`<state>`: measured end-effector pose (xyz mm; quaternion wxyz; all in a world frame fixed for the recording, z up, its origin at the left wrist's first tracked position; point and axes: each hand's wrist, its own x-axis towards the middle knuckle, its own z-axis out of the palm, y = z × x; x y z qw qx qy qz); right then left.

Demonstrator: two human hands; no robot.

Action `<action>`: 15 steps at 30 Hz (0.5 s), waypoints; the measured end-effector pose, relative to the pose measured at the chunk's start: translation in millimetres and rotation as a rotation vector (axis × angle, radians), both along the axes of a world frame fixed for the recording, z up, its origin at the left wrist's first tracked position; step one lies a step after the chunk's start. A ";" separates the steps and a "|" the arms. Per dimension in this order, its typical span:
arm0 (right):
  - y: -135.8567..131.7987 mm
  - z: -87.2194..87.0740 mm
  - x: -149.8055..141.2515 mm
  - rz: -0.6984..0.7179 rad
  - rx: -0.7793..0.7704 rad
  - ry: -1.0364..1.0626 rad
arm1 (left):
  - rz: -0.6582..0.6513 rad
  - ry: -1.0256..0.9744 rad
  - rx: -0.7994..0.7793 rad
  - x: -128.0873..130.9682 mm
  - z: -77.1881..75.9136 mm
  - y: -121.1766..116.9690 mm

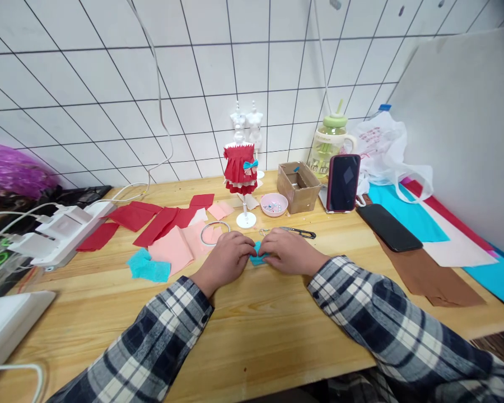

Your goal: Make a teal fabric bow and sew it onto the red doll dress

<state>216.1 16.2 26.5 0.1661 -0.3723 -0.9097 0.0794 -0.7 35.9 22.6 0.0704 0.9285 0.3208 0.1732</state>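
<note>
Between my two hands lies a small piece of turquoise crepe paper (258,256), low over the wooden table. My left hand (232,254) pinches its left side with closed fingers. From the right, my right hand (292,251) grips the other side, fingertips pressed together. Part of the piece is hidden under the fingers. Just beyond stands a small white dress form wearing a ruffled red dress (240,168) with a turquoise and pink bow (251,167). Thread snips (300,232) rest behind my right hand. A silver ring (215,233) lies beyond my left hand.
Red pieces (134,215), pink sheets (172,250) and a turquoise scrap (148,266) lie left. Behind are a pink bowl of beads (274,205), a cardboard box (298,187), a standing phone (343,183) and a bottle (330,146). A black phone (388,226) lies right; a power strip (73,238) left.
</note>
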 end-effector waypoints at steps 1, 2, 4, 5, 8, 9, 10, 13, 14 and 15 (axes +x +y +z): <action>-0.7 -1.1 -1.3 0.007 -0.014 -0.010 | 0.034 -0.019 0.008 -3.2 0.6 2.5; -0.9 -1.9 -1.6 0.009 -0.027 -0.018 | 0.089 -0.043 0.022 -7.9 2.0 5.2; -0.2 -2.7 0.1 -0.001 -0.042 -0.028 | 0.193 -0.063 0.056 -22.4 6.9 11.0; 0.3 -2.8 1.4 -0.010 -0.047 -0.029 | 0.249 -0.050 0.066 -31.8 10.0 13.8; 2.0 -2.3 4.9 -0.030 -0.062 -0.020 | 0.392 0.069 0.043 -62.3 18.4 20.8; 2.4 -2.2 5.4 -0.034 -0.067 -0.016 | 0.391 0.115 0.015 -70.8 20.0 22.4; 2.6 -2.1 5.6 -0.036 -0.071 -0.014 | 0.369 0.152 -0.017 -77.4 20.7 23.7; 2.7 -2.1 5.1 -0.034 -0.076 -0.003 | 0.347 0.166 -0.043 -83.3 18.1 25.2; 2.7 -2.1 5.0 -0.036 -0.078 0.002 | 0.353 0.130 -0.070 -81.4 16.2 25.1; 2.5 -2.1 4.9 -0.038 -0.081 0.006 | 0.366 0.071 -0.122 -78.5 14.2 24.7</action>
